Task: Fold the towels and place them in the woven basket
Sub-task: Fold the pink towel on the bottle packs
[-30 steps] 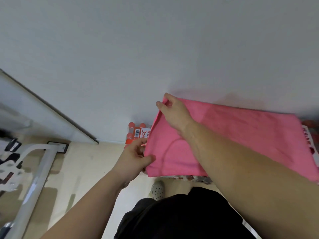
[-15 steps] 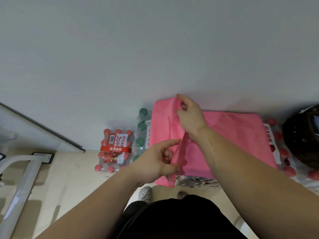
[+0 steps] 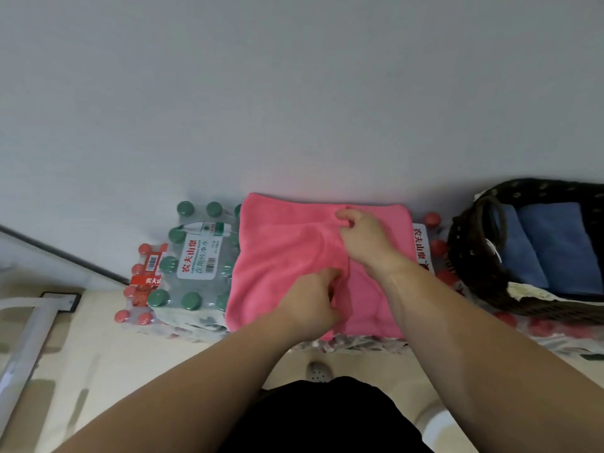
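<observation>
**A pink towel [image 3: 281,256] half folded, the woven basket [image 3: 464,256] close by**

The pink towel lies spread over packs of bottled water [image 3: 196,263] set against the wall [image 3: 294,93]. Both hands hold a raised ridge of cloth running down its middle. The right hand [image 3: 366,240] pinches it near the 12 o'clock edge, and the left hand [image 3: 310,302] curls round it towards 6 o'clock. The woven basket sits at the towel's 3 o'clock, with folded blue towels [image 3: 555,243] inside. To my eye the cloth is light, soft and floppy. It will sag wherever nothing supports it, and nothing in it can break. I'd take it by the edges or corners, hands well apart, so the fold lands square, then carry it supported from beneath.
</observation>
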`<state>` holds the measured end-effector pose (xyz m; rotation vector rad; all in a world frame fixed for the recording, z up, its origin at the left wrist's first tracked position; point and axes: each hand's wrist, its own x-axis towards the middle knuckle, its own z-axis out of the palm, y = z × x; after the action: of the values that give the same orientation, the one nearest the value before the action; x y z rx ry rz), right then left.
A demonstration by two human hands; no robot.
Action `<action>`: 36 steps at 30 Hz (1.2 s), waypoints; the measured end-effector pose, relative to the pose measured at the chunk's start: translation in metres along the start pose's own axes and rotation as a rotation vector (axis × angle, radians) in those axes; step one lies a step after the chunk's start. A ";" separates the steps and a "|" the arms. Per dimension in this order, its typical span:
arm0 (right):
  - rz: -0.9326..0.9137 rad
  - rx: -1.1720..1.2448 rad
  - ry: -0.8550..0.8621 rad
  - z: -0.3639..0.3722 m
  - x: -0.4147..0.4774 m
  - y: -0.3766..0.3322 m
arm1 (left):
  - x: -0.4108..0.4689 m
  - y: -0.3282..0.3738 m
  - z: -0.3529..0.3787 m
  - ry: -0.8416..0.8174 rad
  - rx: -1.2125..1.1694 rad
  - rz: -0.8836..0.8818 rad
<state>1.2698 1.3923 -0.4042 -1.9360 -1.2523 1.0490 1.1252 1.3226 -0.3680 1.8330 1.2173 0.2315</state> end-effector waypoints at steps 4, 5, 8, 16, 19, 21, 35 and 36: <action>-0.058 -0.034 -0.074 0.001 -0.002 0.003 | -0.004 -0.001 0.002 -0.014 0.028 -0.049; -0.061 -0.035 -0.083 0.000 -0.003 0.003 | -0.004 -0.001 0.000 -0.042 0.052 -0.068; -0.078 -0.012 -0.095 -0.006 -0.006 0.005 | -0.006 0.004 -0.005 -0.098 0.044 -0.100; -0.167 0.018 -0.007 -0.063 -0.003 0.014 | 0.008 0.057 0.014 -0.150 -0.007 0.005; -0.121 -0.208 -0.001 -0.086 -0.002 0.033 | 0.023 0.061 0.037 -0.240 0.058 0.002; -0.088 -0.374 -0.055 -0.092 -0.002 0.046 | 0.027 0.057 0.046 -0.271 0.088 -0.037; -0.442 -0.709 -0.148 0.003 -0.021 -0.015 | -0.038 -0.042 -0.015 0.547 0.056 -0.408; -0.457 -0.710 -0.172 0.012 -0.021 -0.020 | -0.044 -0.049 -0.015 0.549 0.057 -0.439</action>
<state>1.2456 1.3810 -0.3878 -1.8914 -2.2605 0.5750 1.0628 1.3012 -0.3827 1.5401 1.9868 0.4727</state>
